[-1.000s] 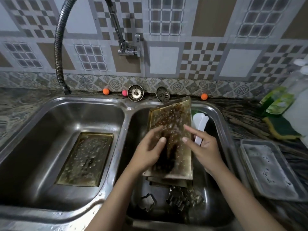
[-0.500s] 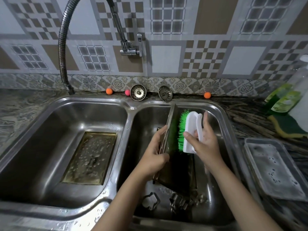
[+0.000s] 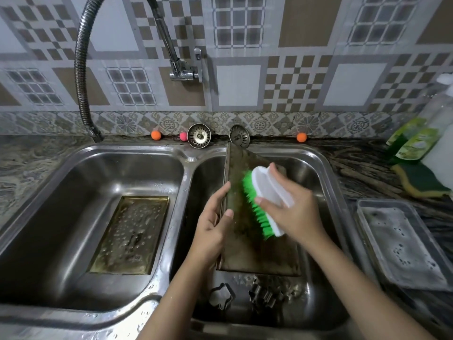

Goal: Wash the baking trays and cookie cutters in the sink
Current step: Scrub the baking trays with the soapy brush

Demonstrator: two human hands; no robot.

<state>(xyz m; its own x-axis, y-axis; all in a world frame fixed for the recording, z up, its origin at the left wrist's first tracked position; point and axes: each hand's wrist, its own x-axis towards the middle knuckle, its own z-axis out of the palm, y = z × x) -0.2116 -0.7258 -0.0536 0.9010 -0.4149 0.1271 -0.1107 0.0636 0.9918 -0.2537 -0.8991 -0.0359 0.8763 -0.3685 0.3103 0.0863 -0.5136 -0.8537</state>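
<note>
In the right basin of the steel double sink (image 3: 188,158), my left hand (image 3: 213,222) grips the left edge of a stained baking tray (image 3: 247,244) that is tilted up. My right hand (image 3: 294,207) holds a white scrub brush (image 3: 267,197), its green bristles pressed on the tray's face. Metal cookie cutters (image 3: 264,295) lie on the basin floor below the tray; one flower-shaped cutter (image 3: 220,296) sits to their left. A second wet, brownish tray (image 3: 130,234) lies flat in the left basin. A third, soapy grey tray (image 3: 402,244) rests on the counter at the right.
A flexible tap hose (image 3: 81,69) arcs over the left basin. Two sink strainers (image 3: 199,135) lean at the back rim among small orange and pink balls. Green soap bottles (image 3: 414,141) and a yellow-green sponge (image 3: 421,180) stand at the far right counter.
The tray has been turned from facing me to edge-on and then tilted open rightward. My right hand picked up the brush and now presses it lower on the tray's face.
</note>
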